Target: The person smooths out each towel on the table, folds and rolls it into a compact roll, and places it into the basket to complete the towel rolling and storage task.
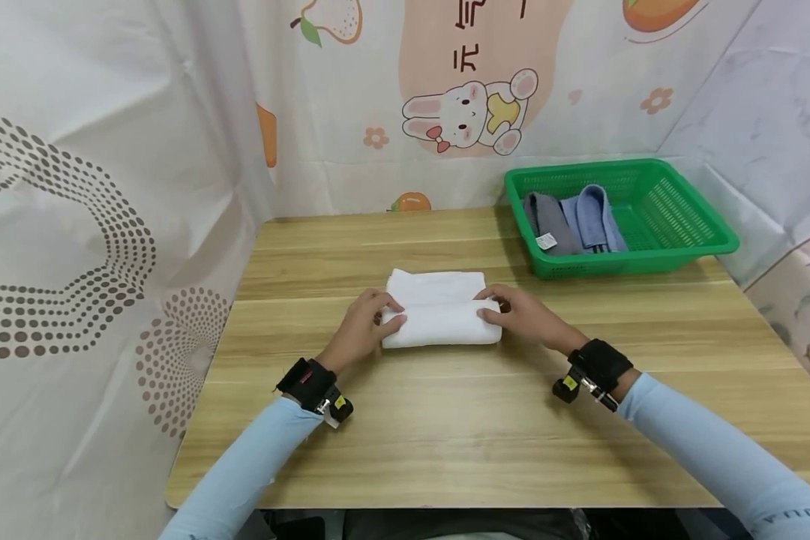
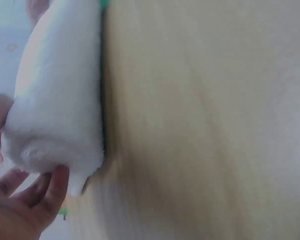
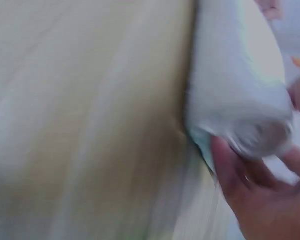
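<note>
Towel: I see the white towel (image 1: 440, 318) half rolled, mid-table (image 1: 445, 420), its near edge turned into a plump roll.
Left hand: my left hand (image 1: 364, 330) pinches the roll's left end, fingers curled round it.
Right hand: my right hand (image 1: 523, 315) grips the right end the same way.
Feel: I judge it soft, light and floppy; not slippery, not fragile, but it would sag and unroll if let loose.
Hold: both ends, thumbs under, fingers over.
Nearby: green basket (image 1: 688, 247) with a grey towel (image 1: 547, 221) and a blue towel (image 1: 597, 217).

The backdrop (image 1: 445, 90) reads "元", perhaps "气" above, cut off.
</note>
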A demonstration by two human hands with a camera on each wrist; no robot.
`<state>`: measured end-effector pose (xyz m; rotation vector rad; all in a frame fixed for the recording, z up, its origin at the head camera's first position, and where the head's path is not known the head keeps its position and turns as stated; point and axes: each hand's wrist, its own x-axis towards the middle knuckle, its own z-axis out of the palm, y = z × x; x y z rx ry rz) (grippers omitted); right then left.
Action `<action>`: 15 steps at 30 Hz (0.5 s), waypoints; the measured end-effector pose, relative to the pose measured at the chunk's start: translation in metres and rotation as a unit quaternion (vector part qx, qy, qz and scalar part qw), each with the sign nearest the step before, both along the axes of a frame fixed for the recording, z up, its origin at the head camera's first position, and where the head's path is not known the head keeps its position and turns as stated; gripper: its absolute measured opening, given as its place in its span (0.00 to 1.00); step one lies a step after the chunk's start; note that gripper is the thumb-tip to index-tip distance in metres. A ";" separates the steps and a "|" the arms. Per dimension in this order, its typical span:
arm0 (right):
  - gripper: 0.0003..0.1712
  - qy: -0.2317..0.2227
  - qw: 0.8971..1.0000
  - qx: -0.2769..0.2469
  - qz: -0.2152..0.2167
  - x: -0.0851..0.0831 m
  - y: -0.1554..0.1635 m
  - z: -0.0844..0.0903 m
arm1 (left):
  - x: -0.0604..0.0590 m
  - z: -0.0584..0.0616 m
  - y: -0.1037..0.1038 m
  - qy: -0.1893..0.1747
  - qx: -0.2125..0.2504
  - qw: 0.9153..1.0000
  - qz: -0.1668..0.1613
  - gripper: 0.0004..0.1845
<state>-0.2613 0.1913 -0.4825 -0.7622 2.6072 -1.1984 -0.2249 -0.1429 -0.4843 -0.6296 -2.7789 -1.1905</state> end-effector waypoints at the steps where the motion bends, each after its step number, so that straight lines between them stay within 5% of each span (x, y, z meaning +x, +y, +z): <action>1: 0.15 0.034 0.999 0.003 0.000 0.002 -0.002 0.000 | 0.000 0.000 0.001 0.014 -0.004 1.000 0.001 0.05; 4: 0.12 0.185 0.982 0.023 0.011 0.007 -0.009 -0.001 | 0.001 0.000 0.002 0.076 -0.033 0.997 -0.009 0.05; 8: 0.09 0.355 0.933 0.045 0.049 0.012 -0.013 -0.002 | 0.002 0.001 0.001 0.177 -0.104 0.978 -0.030 0.07; 11: 0.15 0.405 0.907 0.071 0.087 0.017 -0.013 -0.003 | 0.006 0.000 -0.002 0.212 -0.152 0.964 -0.047 0.17; 15: 0.34 0.414 0.895 0.128 0.110 0.024 -0.010 -0.005 | 0.009 -0.002 -0.005 0.206 -0.191 0.957 -0.066 0.31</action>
